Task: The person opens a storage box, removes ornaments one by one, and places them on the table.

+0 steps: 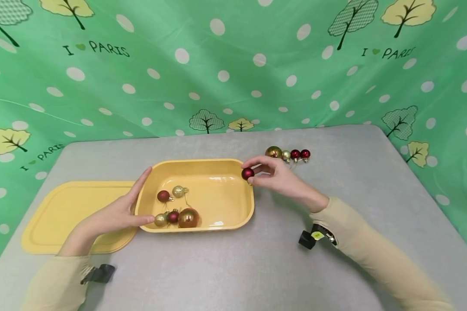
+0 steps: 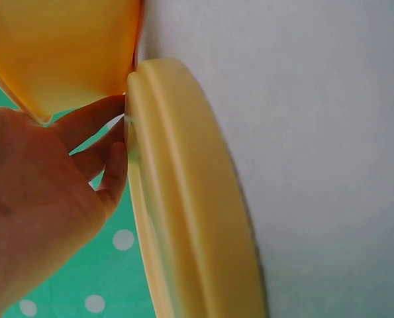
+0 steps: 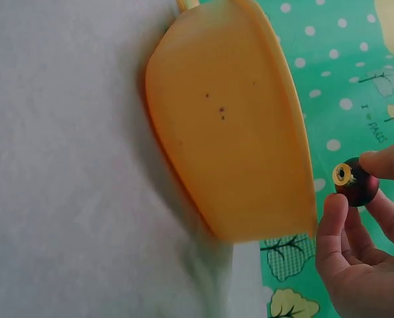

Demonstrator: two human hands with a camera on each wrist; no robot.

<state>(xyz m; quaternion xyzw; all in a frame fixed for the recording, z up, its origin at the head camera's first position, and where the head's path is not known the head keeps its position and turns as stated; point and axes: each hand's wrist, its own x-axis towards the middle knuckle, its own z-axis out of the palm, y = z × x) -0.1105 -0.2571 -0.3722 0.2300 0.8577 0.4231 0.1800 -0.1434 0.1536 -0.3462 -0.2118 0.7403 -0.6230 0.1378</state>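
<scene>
A yellow plastic box (image 1: 227, 226) stands on the table with several red and gold Christmas baubles inside, among them a shiny gold bauble (image 1: 188, 217). My left hand (image 1: 114, 214) holds the box's left end, its thumb over the rim and its other fingers along the outside. In the left wrist view those fingers lie between the box wall (image 2: 67, 46) and the lid's edge. My right hand (image 1: 280, 176) pinches a dark red bauble (image 1: 247, 173) between thumb and fingertips at the box's back right corner. Its gold cap (image 3: 343, 174) shows in the right wrist view.
The yellow lid (image 1: 58, 216) lies on the table (image 1: 233, 276) left of the box, partly under my left forearm. Behind my right hand sit a big gold bauble (image 1: 273, 152), a small gold one (image 1: 286, 155) and two red baubles (image 1: 305, 154). A green polka-dot cloth (image 1: 233, 56) hangs behind.
</scene>
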